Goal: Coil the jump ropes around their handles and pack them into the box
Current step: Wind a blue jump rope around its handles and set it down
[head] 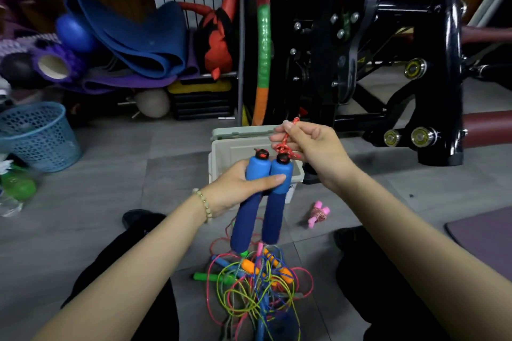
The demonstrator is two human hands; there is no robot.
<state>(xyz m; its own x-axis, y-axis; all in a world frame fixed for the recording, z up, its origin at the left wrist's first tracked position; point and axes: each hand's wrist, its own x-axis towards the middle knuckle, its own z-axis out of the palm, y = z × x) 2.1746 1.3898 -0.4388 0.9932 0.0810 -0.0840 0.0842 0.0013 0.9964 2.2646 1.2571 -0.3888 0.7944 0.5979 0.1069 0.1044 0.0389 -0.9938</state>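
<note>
- My left hand clasps both blue foam handles side by side, long axes near upright, caps pointing up and away from me
- My right hand pinches the bunched red rope just above the caps, so I judge it the nearer hand for winding
- The open box sits directly behind the handles; tangled ropes lie on the floor below

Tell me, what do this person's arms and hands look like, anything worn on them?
Both hands are bare: no gloves, no rings that show. The left hand has a bracelet of small pale round beads at its wrist; the right hand wears nothing at the wrist. Both forearms are uncovered, with no sleeve in view.
</note>
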